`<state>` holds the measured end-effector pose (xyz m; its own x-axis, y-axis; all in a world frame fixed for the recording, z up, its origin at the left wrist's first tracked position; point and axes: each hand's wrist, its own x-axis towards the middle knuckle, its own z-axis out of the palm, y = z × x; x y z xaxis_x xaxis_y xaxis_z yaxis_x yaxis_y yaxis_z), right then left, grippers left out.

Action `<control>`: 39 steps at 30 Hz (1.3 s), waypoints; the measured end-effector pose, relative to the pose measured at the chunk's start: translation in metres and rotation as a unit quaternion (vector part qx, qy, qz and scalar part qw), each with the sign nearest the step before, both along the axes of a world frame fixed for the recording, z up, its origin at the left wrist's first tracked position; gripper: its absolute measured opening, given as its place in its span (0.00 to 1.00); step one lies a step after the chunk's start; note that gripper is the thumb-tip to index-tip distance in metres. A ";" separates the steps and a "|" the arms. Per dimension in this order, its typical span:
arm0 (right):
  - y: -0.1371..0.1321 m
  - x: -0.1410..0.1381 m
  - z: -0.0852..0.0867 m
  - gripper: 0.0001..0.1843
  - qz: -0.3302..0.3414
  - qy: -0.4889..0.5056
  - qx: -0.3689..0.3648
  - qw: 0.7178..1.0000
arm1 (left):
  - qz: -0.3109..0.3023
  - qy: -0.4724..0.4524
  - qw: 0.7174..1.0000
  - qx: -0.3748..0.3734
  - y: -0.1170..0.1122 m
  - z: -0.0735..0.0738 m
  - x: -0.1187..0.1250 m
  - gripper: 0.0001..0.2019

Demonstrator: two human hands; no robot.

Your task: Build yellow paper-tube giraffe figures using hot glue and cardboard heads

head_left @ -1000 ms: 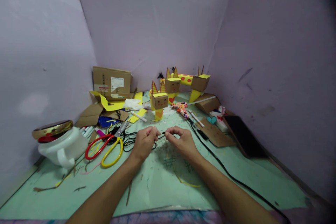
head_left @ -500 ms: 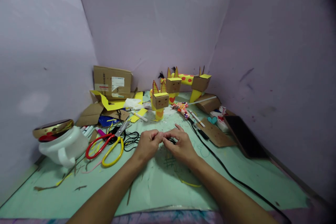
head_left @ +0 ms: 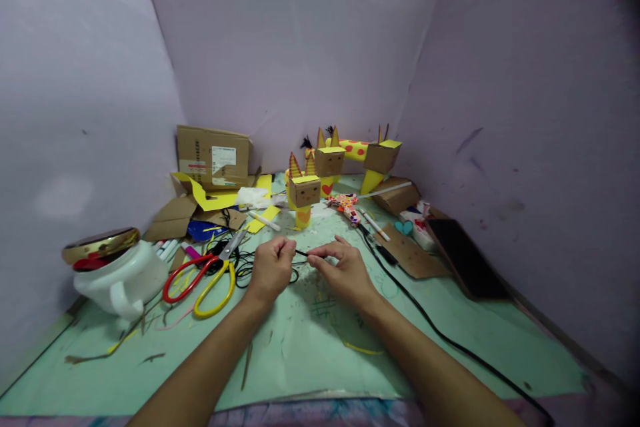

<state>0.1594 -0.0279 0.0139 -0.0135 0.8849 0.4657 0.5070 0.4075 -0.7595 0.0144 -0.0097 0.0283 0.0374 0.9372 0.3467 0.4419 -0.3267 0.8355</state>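
Between my hands runs a short taut stretch of black cord (head_left: 301, 253). My left hand (head_left: 273, 268) is closed in a fist on one side of it. On the other side my right hand (head_left: 345, 273) pinches the cord between thumb and forefinger, its other fingers partly raised. Loops of the same black cord lie on the table beside and behind my left hand. Just beyond my hands stands a small animal figure (head_left: 305, 193) with a cardboard box head, pointed striped ears and a yellow body. Two similar larger figures, one with a red-spotted body (head_left: 354, 150), stand behind it.
At left lie scissors (head_left: 215, 280) with red and yellow handles, a white cup (head_left: 123, 277) and markers. Cardboard pieces (head_left: 215, 153) and yellow paper are at the back left. A patterned glue gun (head_left: 347, 208) trails a black cable on the right, near a phone (head_left: 467, 260).
My hands, which were together, have moved apart, the left one shifting left. A stretch of black cord now shows between them.
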 end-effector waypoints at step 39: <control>-0.001 -0.004 -0.003 0.05 0.038 0.047 -0.018 0.998 | -0.036 0.020 0.999 -0.004 -0.009 -0.001 0.010 0.17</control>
